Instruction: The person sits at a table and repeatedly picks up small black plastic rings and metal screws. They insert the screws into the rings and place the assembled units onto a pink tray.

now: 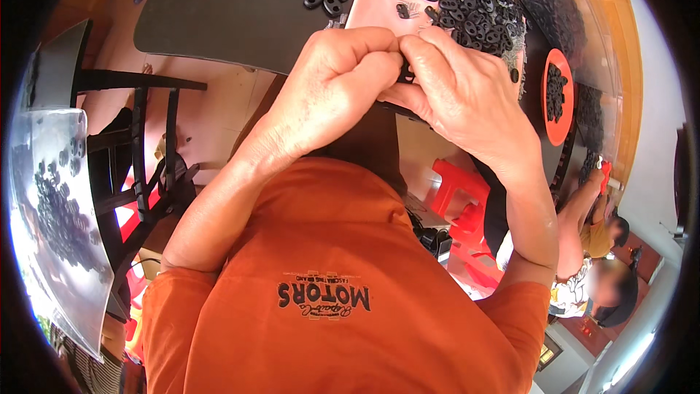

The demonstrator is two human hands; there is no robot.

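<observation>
Close up: two hands meet over the worktop's edge

From where I stand, right hand [467, 91]: grip pinching a small black piece [409, 73], mostly hidden by the fingers. Left hand [343, 87]: thumb and forefinger pressed together right beside it; cannot tell whether that grip also holds the piece. Beyond the hands, a pink tray [375, 7] carries many black two-hole cord locks [477, 11] and thin metallic bits [413, 10]. More cord locks lie left of the tray on the dark worktop [219, 14]. Right: red oval dish [558, 136] of black parts [555, 95].
</observation>
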